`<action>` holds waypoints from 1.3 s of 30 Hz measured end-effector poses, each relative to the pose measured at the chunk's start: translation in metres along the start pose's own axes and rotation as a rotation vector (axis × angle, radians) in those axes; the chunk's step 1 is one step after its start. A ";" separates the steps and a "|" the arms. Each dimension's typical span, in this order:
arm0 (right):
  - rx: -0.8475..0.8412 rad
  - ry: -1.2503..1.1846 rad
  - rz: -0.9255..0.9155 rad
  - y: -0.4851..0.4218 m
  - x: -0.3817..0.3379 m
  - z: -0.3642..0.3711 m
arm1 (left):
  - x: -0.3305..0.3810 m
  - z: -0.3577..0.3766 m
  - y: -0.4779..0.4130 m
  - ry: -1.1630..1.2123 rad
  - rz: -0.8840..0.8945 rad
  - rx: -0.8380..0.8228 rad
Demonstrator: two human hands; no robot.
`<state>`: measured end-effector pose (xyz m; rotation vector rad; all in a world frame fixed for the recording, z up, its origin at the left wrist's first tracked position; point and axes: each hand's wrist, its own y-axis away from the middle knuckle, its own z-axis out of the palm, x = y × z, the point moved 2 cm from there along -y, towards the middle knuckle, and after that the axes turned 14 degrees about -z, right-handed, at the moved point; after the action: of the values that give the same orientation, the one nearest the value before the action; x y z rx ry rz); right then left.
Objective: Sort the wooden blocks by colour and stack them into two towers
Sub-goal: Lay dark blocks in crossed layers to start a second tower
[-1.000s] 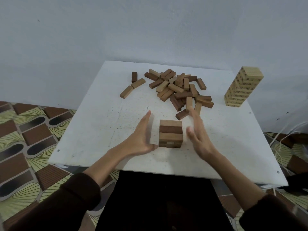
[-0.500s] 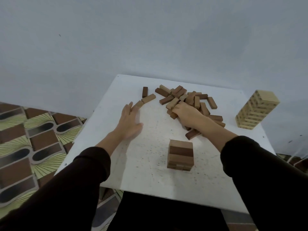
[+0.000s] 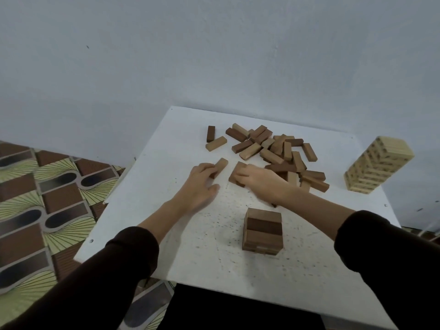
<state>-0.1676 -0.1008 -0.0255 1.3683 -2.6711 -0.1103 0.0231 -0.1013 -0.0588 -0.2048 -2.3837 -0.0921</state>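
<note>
Left hand (image 3: 200, 186) gripping light block (image 3: 222, 164), right hand (image 3: 262, 181) gripping brown block (image 3: 237, 171), short tower (image 3: 263, 228) apart toward table's (image 3: 166, 210) near edge

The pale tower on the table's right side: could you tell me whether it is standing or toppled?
Standing. The pale tower has its layers stacked, its base on the table, apart from the loose blocks.

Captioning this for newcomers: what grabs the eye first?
The jumbled heap of light and dark brown wooden blocks at centre, where the left hand grips a tan block and the right hand a brown block. A tall pale block tower stands far right; a short brown stack sits nearest.
</note>
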 end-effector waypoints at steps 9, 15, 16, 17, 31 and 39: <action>0.216 -0.562 0.223 0.012 0.000 -0.009 | 0.015 0.004 0.002 0.122 -0.020 -0.176; 0.097 -0.670 0.369 -0.004 0.000 -0.005 | 0.019 0.005 -0.031 0.015 -0.018 -0.304; 0.089 -0.657 0.369 -0.007 -0.001 -0.006 | 0.020 0.006 -0.033 0.011 -0.008 -0.310; 0.083 -0.643 0.370 -0.009 -0.003 -0.008 | 0.020 0.008 -0.035 0.011 0.000 -0.307; 0.284 -0.663 0.334 0.010 -0.008 -0.027 | 0.038 -0.002 -0.021 0.091 0.101 -0.179; 0.359 -0.529 0.329 0.059 -0.030 -0.063 | 0.089 -0.015 0.019 0.171 0.160 -0.184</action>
<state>-0.1877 -0.0426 0.0410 1.0654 -3.4633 0.0569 -0.0276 -0.0735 0.0135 -0.4552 -2.1801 -0.2437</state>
